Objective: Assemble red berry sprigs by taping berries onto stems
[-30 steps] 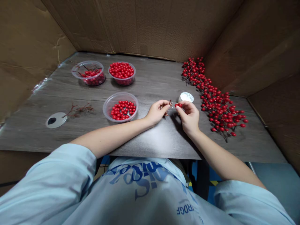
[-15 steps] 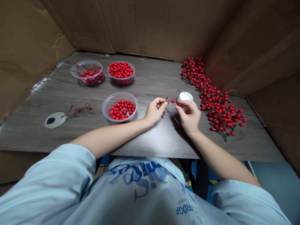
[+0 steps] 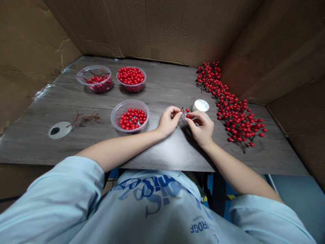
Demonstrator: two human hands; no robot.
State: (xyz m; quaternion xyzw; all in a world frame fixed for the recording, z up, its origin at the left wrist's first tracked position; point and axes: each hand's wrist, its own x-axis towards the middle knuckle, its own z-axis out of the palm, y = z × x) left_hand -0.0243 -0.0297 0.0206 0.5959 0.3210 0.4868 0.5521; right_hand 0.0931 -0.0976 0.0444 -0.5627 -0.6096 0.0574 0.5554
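My left hand [image 3: 168,120] pinches a small brown artificial twig [image 3: 182,110], whose lower part is mostly hidden by the fingers. One red berry [image 3: 187,110] sits on a tip of this twig. Close below it, my right hand [image 3: 202,128] grips a second red berry [image 3: 188,116] between thumb and forefinger, right at another tip of the twig. Whether that berry is seated on the tip, I cannot tell. Just beyond my right hand stands a small round white tub [image 3: 201,105]. To the left of my left hand is a clear bowl [image 3: 115,117] partly filled with loose red berries [image 3: 132,119].
Finished-looking red berry sprigs [image 3: 232,108] lie along the right side. At the back are a bowl of berries [image 3: 130,77] and a bowl with berries and twigs [image 3: 98,81]. A bare twig [image 3: 85,118] rests by a pale disc [image 3: 61,131]. Cardboard walls [image 3: 157,30] enclose the table.
My right hand has moved left, bringing its berry up to the twig and uncovering more of the white tub. My left hand has stayed almost still.
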